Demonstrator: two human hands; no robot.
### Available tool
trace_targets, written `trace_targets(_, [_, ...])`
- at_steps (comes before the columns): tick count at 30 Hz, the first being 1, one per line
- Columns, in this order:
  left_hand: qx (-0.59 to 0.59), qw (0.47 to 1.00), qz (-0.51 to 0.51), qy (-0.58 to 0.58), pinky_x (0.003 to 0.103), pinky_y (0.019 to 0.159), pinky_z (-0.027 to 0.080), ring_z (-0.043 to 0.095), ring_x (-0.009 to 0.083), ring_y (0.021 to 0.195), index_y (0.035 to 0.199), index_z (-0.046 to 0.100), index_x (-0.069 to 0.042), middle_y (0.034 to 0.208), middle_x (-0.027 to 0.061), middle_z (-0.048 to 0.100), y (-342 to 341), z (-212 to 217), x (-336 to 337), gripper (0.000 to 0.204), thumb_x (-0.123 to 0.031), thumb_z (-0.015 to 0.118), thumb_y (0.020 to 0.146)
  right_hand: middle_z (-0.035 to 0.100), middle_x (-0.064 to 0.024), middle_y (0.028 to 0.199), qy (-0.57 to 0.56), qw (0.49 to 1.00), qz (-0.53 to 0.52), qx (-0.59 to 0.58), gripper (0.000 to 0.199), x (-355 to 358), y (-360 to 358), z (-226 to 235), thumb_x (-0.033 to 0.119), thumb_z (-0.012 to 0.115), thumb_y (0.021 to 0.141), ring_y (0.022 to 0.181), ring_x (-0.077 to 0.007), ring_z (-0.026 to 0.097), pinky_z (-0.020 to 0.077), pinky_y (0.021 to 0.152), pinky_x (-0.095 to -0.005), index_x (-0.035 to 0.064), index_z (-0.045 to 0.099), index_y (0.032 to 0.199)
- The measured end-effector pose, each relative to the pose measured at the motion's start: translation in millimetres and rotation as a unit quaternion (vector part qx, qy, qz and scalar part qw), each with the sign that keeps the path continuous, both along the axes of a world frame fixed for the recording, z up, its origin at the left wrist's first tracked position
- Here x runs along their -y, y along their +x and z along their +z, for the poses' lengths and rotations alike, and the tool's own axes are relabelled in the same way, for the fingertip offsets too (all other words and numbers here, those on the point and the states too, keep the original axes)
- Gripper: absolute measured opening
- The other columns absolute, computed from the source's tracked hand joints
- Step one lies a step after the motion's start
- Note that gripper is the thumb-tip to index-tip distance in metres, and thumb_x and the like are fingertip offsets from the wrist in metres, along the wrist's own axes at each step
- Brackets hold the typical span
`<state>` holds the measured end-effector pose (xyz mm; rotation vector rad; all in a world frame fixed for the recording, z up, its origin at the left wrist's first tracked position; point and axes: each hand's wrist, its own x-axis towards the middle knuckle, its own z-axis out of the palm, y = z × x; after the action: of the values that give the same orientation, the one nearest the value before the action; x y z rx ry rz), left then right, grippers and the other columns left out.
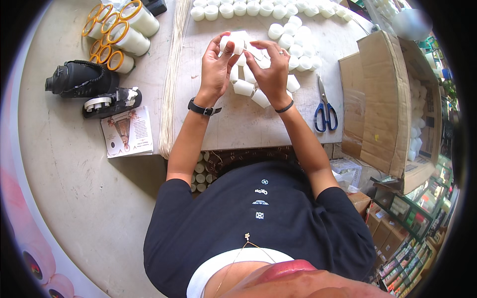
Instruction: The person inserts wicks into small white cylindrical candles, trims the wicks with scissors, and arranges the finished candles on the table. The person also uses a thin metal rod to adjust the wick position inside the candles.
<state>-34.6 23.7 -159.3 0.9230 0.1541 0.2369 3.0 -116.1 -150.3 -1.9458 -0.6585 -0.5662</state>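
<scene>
My left hand (217,69) is closed around a small white tapered piece (231,45) that looks like a votive candle, thumb across its near side. Close beside it, my right hand (272,71) is bent with thumb and forefinger drawn toward each other at the candle's right side. Whatever lies between those fingertips is too small to make out. Under and between both hands, several more white votive candles (243,88) lie tipped on the table, partly hidden by my fingers.
A bundle of long cream cords (172,84) runs down the table at left. Rows of white candles (240,8) stand at the back. Blue-handled scissors (325,111) lie at right, before an open cardboard box (377,99). Gold-rimmed jars (130,39), a black bottle (82,79) and a tape dispenser (112,103) occupy the left.
</scene>
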Motion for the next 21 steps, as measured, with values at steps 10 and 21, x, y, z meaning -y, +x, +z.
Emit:
trace_targets(10, [-0.009,0.999,-0.002,0.037,0.033,0.098,0.053,0.064,0.0198,0.109,0.145,0.031,-0.005,0.117,0.0123,0.065,-1.1,-3.0,1.0,0.068,-0.024,0.068,0.092,0.07,0.0055,0.089,-0.023,0.999,-0.006,-0.043,0.011,-0.4,-1.5,-4.3,0.023,0.078,0.081,0.073,-0.0096,0.06,0.0294,0.09,-0.0348,0.0174,0.073,0.09])
trace_targets(21, [-0.02,1.0,-0.006,0.009,0.03,0.091,0.055,0.06,0.0191,0.113,0.149,0.022,-0.008,0.129,0.0132,0.049,-0.5,-1.5,6.6,0.086,-0.02,0.078,0.085,0.072,0.0039,0.087,0.048,0.996,0.013,-0.07,0.036,0.7,-4.5,-1.5,0.01,0.076,0.082,0.082,-0.0101,0.066,0.0302,0.092,-0.0343,0.012,0.062,0.115])
